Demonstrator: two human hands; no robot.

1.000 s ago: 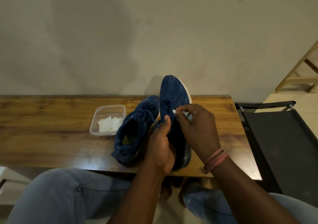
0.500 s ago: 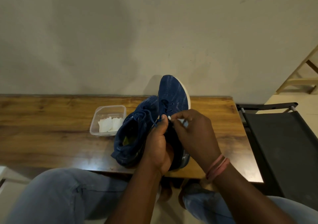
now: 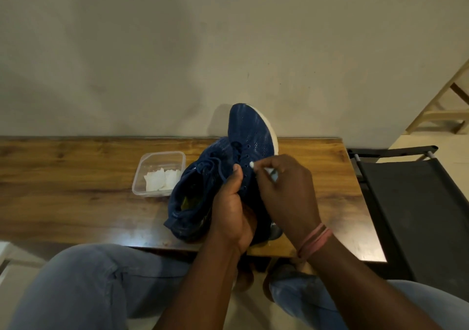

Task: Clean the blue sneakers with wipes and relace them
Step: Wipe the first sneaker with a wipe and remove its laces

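While pinched at a white lace tip [image 3: 251,164], the right hand's [image 3: 284,192] thumb and forefinger sit curled close together, the tip touching the eyelet row of the held sneaker [image 3: 250,136]; the other fingers fold loosely behind, and a thin pale object shows between them, too small to identify.
Left hand [image 3: 229,210]: fingers wrapped around the same sneaker's near side, thumb raised along the tongue, pressing a dark blue lace [image 3: 223,175] against the upper.
Held sneaker: navy mesh knit, perforated, rounded toe, smooth white sole edge; tilted toe-up and far, heel near, resting at the table's near edge.
Second sneaker [image 3: 193,197]: same navy mesh, lying just left of the first and touching it, opening facing near, yellowish insole visible, laces loose on top.
Right wrist: pink bands [image 3: 314,238]; both forearms reach in from near, converging over the shoes, right wrist bent inward.
Table [image 3: 76,190]: glossy brown wood grain, rectangular, set against a plain wall.
Tub [image 3: 158,173]: clear plastic, rounded rectangle, left of the sneakers, holding white folded wipes [image 3: 162,180].
Near: knees in light blue jeans [image 3: 96,284].
Right: a black fabric chair [image 3: 416,208].
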